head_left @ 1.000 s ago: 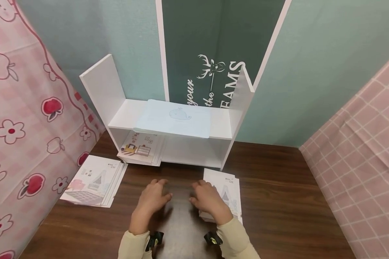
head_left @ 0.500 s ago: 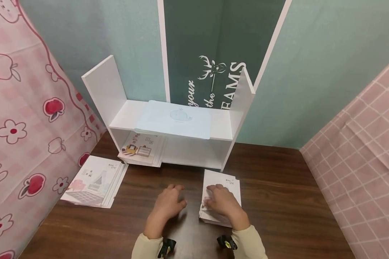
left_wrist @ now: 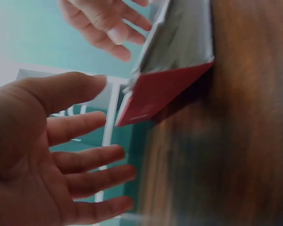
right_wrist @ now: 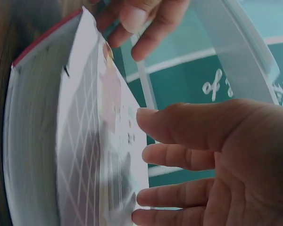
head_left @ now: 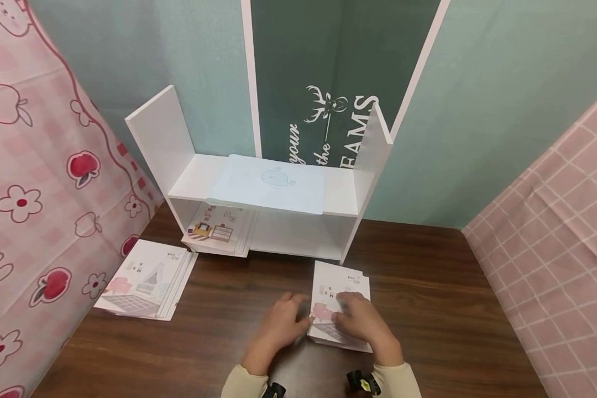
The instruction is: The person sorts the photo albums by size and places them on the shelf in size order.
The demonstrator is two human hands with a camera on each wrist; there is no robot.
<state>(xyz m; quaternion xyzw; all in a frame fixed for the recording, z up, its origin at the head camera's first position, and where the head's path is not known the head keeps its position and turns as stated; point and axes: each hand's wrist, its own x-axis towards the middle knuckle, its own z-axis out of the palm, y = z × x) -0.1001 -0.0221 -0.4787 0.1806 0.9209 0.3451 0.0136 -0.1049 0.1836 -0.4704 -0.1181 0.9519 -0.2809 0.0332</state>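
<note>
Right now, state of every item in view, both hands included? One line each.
Left hand: open, fingers at the left edge of the booklet stack.
Right hand: open, resting on top of that stack.
Stack of white illustrated booklets on the right: flat on the brown wooden table.
Left stack of white booklets: flat, fanned, untouched.
White two-tier desk shelf: upright.
Pale blue whale sheet: flat on upper tier.
Booklets in lower tier: flat.

Dark wooden table [head_left: 453,287] against pale green wall [head_left: 502,110]. Dark green panel [head_left: 328,61] with white lettering behind white desktop shelf [head_left: 338,193]. Pink apple-print cloth [head_left: 35,166] hangs left, pink checked cloth [head_left: 557,232] right. Light soft, even.
</note>
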